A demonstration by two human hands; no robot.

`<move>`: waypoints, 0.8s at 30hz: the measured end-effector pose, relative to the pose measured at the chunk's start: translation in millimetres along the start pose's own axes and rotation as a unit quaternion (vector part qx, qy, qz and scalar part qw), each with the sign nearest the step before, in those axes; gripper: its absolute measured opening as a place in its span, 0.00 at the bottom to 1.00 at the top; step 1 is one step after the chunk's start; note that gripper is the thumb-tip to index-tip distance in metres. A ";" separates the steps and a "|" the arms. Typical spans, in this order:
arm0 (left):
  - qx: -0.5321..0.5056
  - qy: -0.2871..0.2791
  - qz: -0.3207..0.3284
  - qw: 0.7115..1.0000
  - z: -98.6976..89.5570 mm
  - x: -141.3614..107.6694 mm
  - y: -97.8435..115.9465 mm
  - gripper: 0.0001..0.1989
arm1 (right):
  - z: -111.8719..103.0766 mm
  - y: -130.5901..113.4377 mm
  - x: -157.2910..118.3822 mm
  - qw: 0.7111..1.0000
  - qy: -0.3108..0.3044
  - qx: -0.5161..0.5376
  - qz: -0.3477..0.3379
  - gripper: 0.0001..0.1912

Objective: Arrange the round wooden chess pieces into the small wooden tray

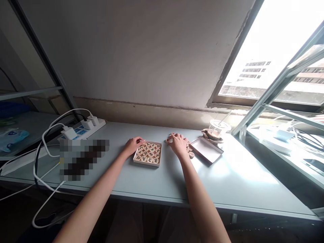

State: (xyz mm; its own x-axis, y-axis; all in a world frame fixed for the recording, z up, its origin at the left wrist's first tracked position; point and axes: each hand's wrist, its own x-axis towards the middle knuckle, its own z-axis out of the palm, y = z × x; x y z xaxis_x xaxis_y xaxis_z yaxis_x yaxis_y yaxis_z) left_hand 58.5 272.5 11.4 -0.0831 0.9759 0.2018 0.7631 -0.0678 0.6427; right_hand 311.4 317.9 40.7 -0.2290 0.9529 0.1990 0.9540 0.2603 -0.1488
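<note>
- Your left hand touches the far-left corner of the shallow box, which holds rows of round, character-marked pieces.
- Your right hand is over the loose pieces on the counter.
- An empty tray-like lid lies just right of them.
- Behind it stands a clear cup with a straw.

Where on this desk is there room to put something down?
The desk is bare in front of the lid, right of the right forearm; a narrower gap lies between the box and right hand. Crowded: around the loose pieces and cup, and at the power strip.
</note>
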 end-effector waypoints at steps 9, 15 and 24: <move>-0.005 -0.006 0.005 1.000 -0.2 -0.4 -0.3 0.23 | -3.0 -26.2 -3.7 0.983 0.051 0.138 -0.108 0.13; 0.003 -0.012 0.018 1.000 0.1 0.0 -2.2 0.20 | 3.8 -60.3 -16.7 0.971 0.036 0.113 -0.210 0.14; 0.007 -0.010 0.007 1.000 -0.6 -2.4 -0.6 0.21 | 8.7 -6.7 6.1 0.995 0.101 0.021 -0.009 0.20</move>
State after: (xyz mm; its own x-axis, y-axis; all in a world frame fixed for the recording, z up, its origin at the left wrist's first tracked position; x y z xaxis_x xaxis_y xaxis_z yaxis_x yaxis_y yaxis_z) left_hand 57.8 270.1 10.9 -0.0598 0.9787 0.1964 0.7725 -0.0792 0.6301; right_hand 301.9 323.4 34.5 -0.1981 0.8987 0.3914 0.9404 0.2868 -0.1826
